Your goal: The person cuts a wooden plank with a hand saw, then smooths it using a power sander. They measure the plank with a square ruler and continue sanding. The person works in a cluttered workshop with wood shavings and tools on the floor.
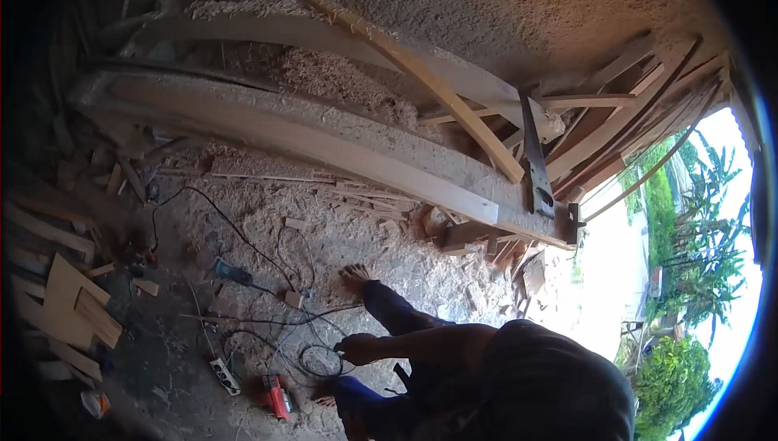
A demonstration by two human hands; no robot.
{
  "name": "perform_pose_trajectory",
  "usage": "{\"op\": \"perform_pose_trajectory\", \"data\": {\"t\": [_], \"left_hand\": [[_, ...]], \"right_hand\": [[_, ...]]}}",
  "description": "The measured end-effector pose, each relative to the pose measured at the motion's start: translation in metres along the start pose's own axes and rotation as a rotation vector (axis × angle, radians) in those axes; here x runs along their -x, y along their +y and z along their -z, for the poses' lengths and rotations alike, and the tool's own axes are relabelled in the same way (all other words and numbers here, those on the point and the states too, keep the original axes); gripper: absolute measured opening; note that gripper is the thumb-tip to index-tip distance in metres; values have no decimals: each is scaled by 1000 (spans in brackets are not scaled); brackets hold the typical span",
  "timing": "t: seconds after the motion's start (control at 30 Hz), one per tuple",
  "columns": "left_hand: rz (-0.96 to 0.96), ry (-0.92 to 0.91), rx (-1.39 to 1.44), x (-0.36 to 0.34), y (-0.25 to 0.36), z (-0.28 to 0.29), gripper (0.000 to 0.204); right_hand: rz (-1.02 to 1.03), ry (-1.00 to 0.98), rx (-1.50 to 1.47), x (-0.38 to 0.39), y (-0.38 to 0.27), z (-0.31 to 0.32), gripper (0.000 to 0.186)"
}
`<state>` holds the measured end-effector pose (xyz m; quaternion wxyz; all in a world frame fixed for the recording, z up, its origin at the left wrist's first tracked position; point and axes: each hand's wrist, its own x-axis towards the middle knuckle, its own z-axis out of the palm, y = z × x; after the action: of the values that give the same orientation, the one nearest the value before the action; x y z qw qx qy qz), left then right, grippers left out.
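My right hand (356, 349) hangs in front of my legs with its fingers curled. What it grips, if anything, is too dark to make out. Black cable loops (322, 360) show just beside it, on the floor as far as I can tell. Lower down, my left hand (354, 426) is dark and partly cut off, its fingers unclear. Near the cables lie a red boxy tool or device (277, 397), a white power strip (224, 376) and a blue corded power tool (232, 271).
A long timber beam (348, 145) crosses ahead, with a handsaw (536, 161) and a loose wooden strip (438, 88) resting across it. Wood shavings (235, 222) litter the floor. Offcuts (73, 303) are piled at the left. Bare feet (355, 275) stand among the cords.
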<state>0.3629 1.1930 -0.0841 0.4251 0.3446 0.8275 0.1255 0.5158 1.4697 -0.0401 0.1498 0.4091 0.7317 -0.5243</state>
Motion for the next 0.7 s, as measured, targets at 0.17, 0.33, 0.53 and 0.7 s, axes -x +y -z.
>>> {"op": "perform_pose_trajectory", "data": {"t": [0.17, 0.33, 0.53, 0.7], "left_hand": [[83, -404, 204, -11, 128, 26, 41], [101, -537, 314, -48, 219, 66, 44], [35, -415, 356, -116, 322, 84, 39], [20, -451, 571, -121, 486, 11, 59]], "right_hand": [[-2, 437, -60, 59, 57, 140, 40], [-24, 1182, -320, 231, 80, 250, 29], [-1025, 2016, 1, 478, 208, 261, 46], [-1098, 1698, -386, 580, 382, 128, 73]]}}
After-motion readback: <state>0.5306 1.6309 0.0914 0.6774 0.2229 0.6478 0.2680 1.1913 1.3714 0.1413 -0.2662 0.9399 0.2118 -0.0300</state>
